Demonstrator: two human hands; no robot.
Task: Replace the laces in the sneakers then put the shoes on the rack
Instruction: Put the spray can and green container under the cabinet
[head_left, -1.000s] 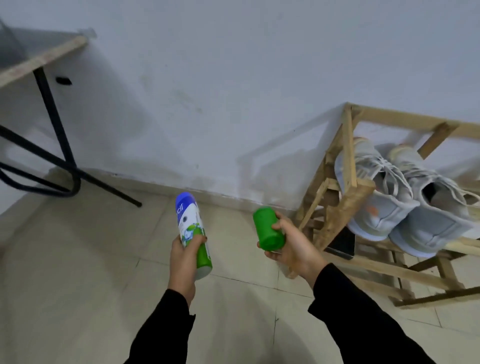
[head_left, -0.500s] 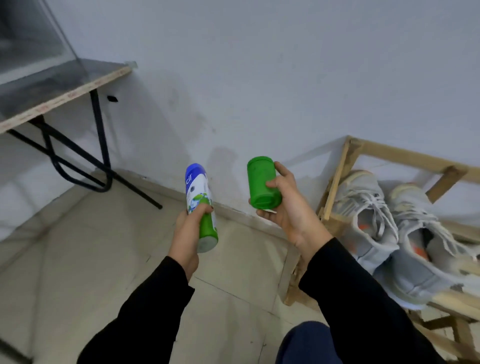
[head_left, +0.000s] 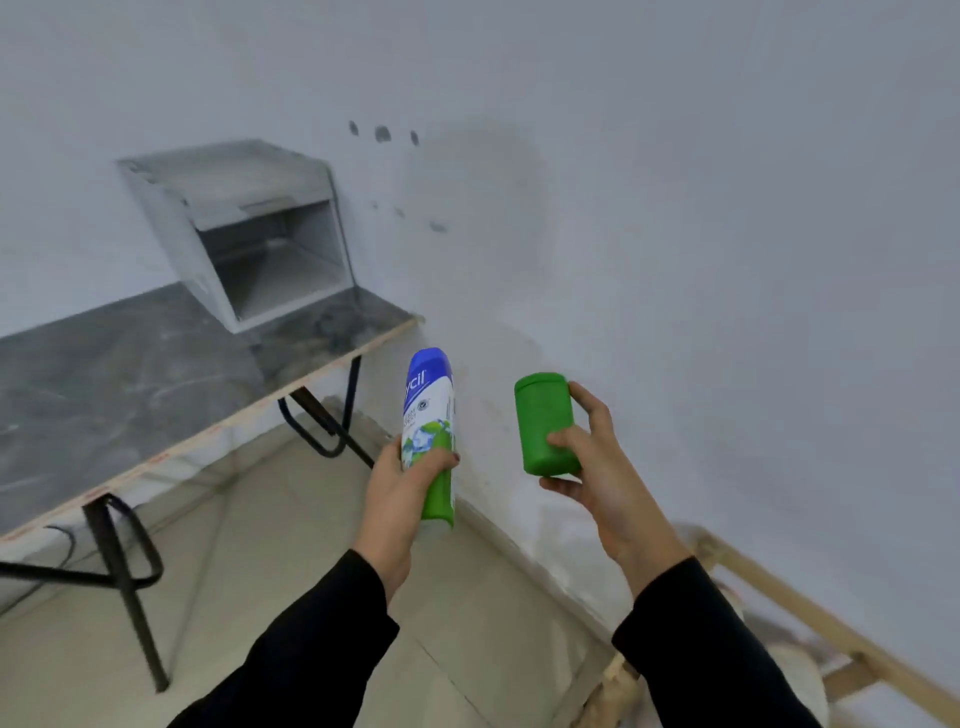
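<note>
Only legible text: white letters "ycil" on the blue band of the spray can (head_left: 429, 415) in the left hand (head_left: 397, 486). Smaller print and a round emblem below it are too blurred to read.

At your lower right, only one corner of the pale wooden rack (head_left: 810, 619) shows, its top rail slanting away. A blurred, pale grey sneaker (head_left: 802, 671) lies inside, just under that rail.

View swung up-left, rack (head_left: 831, 631) now at lower right, tabletop (head_left: 130, 374) revealed
</note>
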